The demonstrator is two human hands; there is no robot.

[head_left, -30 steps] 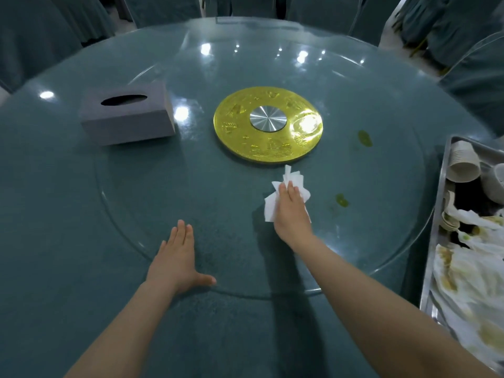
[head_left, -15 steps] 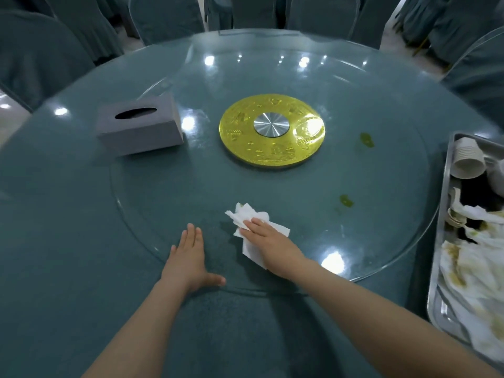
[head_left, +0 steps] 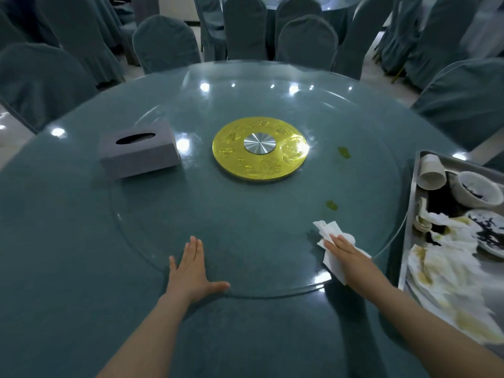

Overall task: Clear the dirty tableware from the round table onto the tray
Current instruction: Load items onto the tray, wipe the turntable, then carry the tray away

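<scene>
Nearest us, our left hand (head_left: 191,271) lies flat with fingers straight on the near rim of the glass turntable (head_left: 245,214), holding nothing; we judge it steadies the glass so it will not spin. Our right hand (head_left: 347,255), also flat and apart from the left, presses a white napkin (head_left: 331,233) down on the glass, most likely to wipe. Just beyond it sit two yellow-green smears (head_left: 331,205), untouched. The dirty tableware already lies on the metal tray (head_left: 409,241) to the right of our right hand: cup (head_left: 432,170), bowls (head_left: 476,189), soiled paper. Farther off stand the tissue box (head_left: 137,152) and gold centre disc (head_left: 260,150)
</scene>
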